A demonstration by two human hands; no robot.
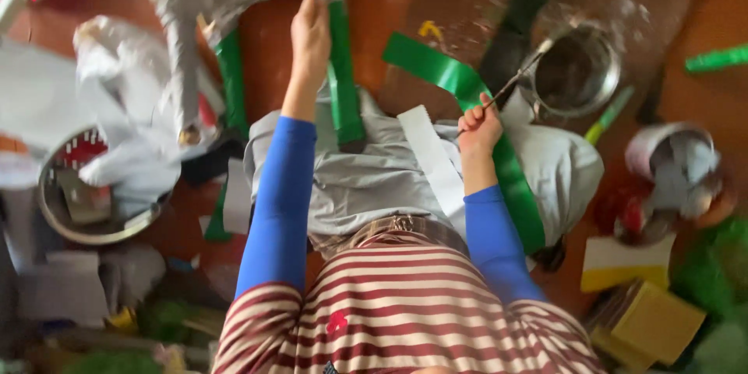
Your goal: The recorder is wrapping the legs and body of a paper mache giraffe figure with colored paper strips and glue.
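My left hand (pixel 311 35) reaches forward and rests on a long green strip (pixel 341 70) that runs from the floor down onto my lap. My right hand (pixel 479 126) is shut on a thin metal-handled tool (pixel 520 72) whose tip reaches to the rim of a steel pot (pixel 578 70). A second green strip (pixel 460 89) curves under my right hand and runs along my right leg. A white paper strip (pixel 436 160) lies across my grey trousers between my arms.
A grey papier-mâché-like figure (pixel 187 39) with white bags (pixel 132 109) stands at left, beside a round metal basin (pixel 58 210). At right are a small can (pixel 670 164), yellow blocks (pixel 647 319), green sticks (pixel 717 58) and a dark flat board (pixel 514 27).
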